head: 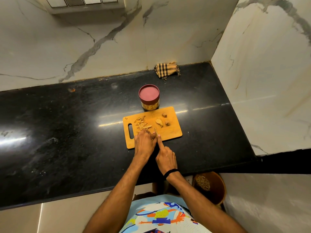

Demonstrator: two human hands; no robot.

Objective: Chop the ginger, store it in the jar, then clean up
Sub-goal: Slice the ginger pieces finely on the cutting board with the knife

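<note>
A wooden cutting board (170, 132) lies on the black counter. Sliced ginger strips (140, 123) are piled on its left half, and three uncut ginger pieces (159, 122) lie on its right half. My left hand (144, 142) curls over a ginger piece at the board's near edge; the piece is mostly hidden under the fingers. My right hand (165, 156) grips a knife (155, 131), index finger stretched along its spine, the thin blade showing just beside my left fingers. A jar (149, 97) with a maroon lid on stands right behind the board.
A checked cloth (166, 69) lies crumpled against the back wall in the corner. The counter (67, 132) ends at a marble side wall on the right. A brown bin (212, 185) with scraps stands on the floor below the counter edge.
</note>
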